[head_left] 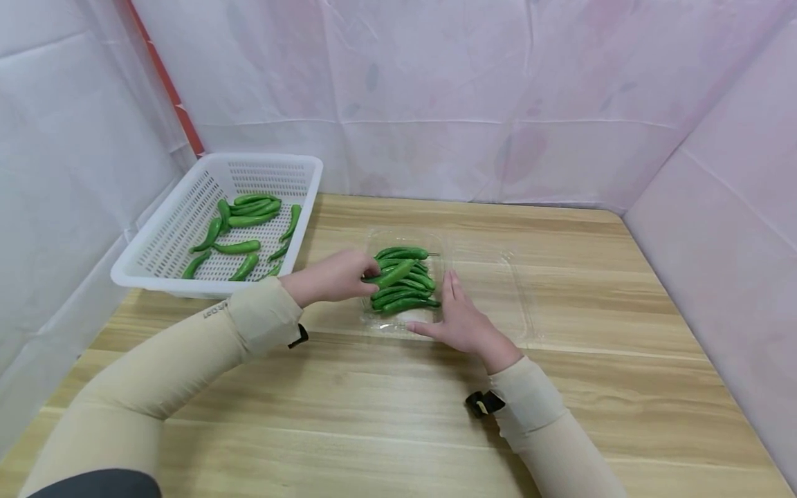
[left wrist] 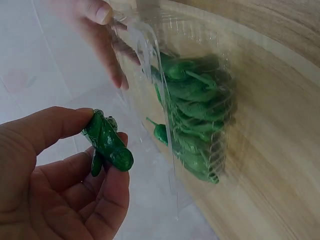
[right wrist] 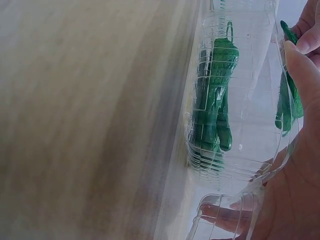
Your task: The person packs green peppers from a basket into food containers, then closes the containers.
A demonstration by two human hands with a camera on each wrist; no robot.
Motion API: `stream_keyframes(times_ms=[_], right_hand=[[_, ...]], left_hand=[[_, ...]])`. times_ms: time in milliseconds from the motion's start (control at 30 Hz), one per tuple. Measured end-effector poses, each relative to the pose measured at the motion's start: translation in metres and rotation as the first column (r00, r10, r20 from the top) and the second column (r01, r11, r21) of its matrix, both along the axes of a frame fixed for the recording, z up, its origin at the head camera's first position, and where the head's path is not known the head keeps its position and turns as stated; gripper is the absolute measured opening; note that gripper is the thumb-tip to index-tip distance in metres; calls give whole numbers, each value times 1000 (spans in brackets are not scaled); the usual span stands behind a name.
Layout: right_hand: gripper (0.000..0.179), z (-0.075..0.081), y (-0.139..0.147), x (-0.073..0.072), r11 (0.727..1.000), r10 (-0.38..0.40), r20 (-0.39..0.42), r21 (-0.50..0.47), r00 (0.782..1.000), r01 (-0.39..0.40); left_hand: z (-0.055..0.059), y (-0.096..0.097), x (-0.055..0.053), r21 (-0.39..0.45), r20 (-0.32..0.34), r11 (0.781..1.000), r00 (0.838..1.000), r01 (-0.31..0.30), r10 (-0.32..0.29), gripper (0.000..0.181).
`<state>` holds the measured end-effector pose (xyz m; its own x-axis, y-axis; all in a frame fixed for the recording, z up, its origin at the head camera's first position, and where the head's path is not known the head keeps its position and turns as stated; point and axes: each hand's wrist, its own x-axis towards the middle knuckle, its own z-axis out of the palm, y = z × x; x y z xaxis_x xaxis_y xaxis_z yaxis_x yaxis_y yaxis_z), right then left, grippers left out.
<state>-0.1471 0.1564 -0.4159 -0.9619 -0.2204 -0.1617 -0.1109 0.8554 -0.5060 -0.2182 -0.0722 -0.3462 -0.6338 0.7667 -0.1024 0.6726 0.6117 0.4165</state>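
Note:
My left hand (head_left: 336, 277) pinches green chili peppers (left wrist: 109, 142) between thumb and fingers; in the head view they are over the left side of a clear plastic clamshell box (head_left: 398, 326). Several green peppers (head_left: 403, 304) lie side by side in that box, seen through its ribbed wall in both wrist views. At the box's right side is my right hand (head_left: 467, 325), its fingers straight along the fold between box and lid, thumb reaching to the near rim. The clear lid (head_left: 488, 297) lies folded open to the right, partly behind that hand.
A white perforated basket (head_left: 168, 282) stands at the table's left, with several green peppers (head_left: 239, 247) scattered on its floor. The wooden table (head_left: 349, 408) meets white sheet walls (head_left: 436, 159) at the back and both sides.

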Motion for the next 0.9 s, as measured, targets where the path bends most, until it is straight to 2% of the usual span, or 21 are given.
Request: stream_keyframes(times_ms=[400, 633, 833, 900], right_hand=[[122, 1, 0, 0, 1000, -4, 9, -8, 1000, 4], [124, -1, 0, -1, 1000, 1, 8, -10, 1000, -1], [123, -1, 1, -2, 1000, 0, 14, -4, 1000, 0], [122, -1, 0, -2, 1000, -5, 22, 3, 1000, 5]], left_hand=[[-14, 18, 6, -91, 28, 996, 1000, 5, -3, 11], [-22, 25, 9, -109, -4, 993, 999, 53, -53, 13], [-28, 31, 10, -143, 13, 988, 998, 60, -58, 12], [-31, 32, 11, -173, -1, 983, 998, 57, -58, 10]])
